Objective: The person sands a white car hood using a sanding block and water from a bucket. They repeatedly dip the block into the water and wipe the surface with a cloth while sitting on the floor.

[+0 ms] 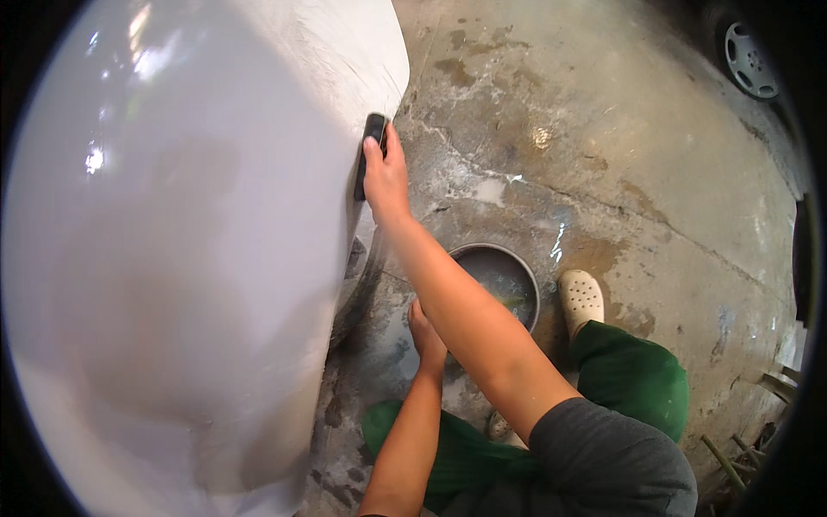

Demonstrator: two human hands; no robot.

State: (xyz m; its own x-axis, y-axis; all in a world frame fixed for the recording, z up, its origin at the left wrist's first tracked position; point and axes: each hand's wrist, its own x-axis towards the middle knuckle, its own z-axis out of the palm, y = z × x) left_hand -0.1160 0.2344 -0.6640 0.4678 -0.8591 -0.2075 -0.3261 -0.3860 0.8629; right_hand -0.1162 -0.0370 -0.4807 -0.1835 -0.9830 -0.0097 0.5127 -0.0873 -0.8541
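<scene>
My right hand [387,177] is closed around a long black sanding block [374,138], thumb on its near face and fingers along its right side. The block lies against the right edge of a glossy pale grey-white car body panel [215,284]. Farther along, a lighter part of the panel [345,52] looks dull and streaked. My left hand [425,334] is lower down, beside the basin and partly behind my right forearm. Its fingers look curled, and whatever they may hold is hidden.
Below my right forearm a round dark basin [531,280] with water in it stands on the stained, wet concrete floor [672,198]. Part of a tyre [357,302] shows under the panel. My foot in a beige clog [581,297] is right of the basin. Another car's wheel [749,60] is far right.
</scene>
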